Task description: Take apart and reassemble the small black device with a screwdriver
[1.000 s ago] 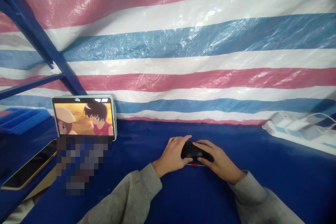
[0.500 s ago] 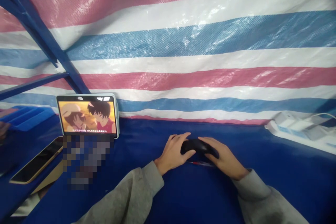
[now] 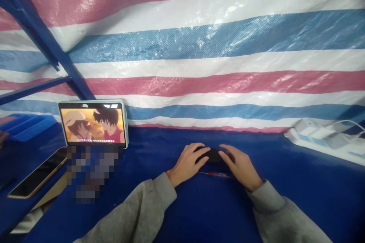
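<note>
You've got both hands over the mouse-like black thing (image 3: 214,155), on the tabletop (image 3: 199,212) a bit right of centre. Call it the mouse. Left hand (image 3: 186,165) covers its left end, fingers slightly parted, index and thumb reaching onto the top. Right hand (image 3: 242,167) is at the right end, thumb and index tips split, right at the edge. Can't tell if either hand is pinching or just resting. Flanking both ends like that probably keeps it from sliding or turning.

Screwdriver (image 3: 212,174), by its look, lies just near of the mouse, shaft left, red part right, right end close to your right hand. Likely parked there for easy reach.

Tablet (image 3: 92,125) stands at left, tilted back, screen your way, presumably for viewing; its support is hidden. Phone (image 3: 38,174) lies flat on the near side of that, blue tray (image 3: 34,126) far left. Power strip (image 3: 339,150) sits far right, likely to keep cables off your work area. Striped tarp (image 3: 199,83) hangs behind.
</note>
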Motion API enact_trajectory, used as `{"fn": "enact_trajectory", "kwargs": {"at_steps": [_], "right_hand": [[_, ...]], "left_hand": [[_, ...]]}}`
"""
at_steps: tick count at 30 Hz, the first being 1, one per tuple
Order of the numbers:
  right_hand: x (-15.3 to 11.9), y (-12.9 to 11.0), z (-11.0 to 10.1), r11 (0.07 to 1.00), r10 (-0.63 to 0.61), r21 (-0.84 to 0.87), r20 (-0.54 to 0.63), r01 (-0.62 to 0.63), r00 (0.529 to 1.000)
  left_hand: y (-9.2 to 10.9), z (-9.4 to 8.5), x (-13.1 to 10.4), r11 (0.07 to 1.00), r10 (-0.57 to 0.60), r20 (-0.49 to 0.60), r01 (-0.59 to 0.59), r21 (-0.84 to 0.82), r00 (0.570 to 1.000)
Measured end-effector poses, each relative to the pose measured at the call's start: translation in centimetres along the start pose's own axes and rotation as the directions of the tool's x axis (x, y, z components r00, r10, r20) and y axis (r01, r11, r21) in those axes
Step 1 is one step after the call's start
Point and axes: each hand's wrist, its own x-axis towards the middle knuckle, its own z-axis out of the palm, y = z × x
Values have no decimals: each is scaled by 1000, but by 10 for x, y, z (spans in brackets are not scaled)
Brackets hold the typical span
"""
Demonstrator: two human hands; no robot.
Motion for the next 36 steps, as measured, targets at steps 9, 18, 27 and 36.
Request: {"fn": "enact_trajectory", "kwargs": {"at_steps": [9, 18, 27, 36], "right_hand": [[-3, -3, -27, 997, -17, -54, 531, 53, 847], [1, -13, -33, 991, -116, 116, 453, 70, 884], [-5, -18, -31, 932, 72, 356, 16, -73, 997], [-10, -23, -22, 837, 182, 542, -141, -78, 973]], "left_hand": [[3, -2, 2, 998, -31, -18, 30, -53, 999], [4, -8, -4, 961, -150, -322, 61, -270, 935], [4, -9, -5, 958, -110, -395, -8, -286, 912], [0, -3, 0, 964, -133, -347, 39, -263, 929]]}}
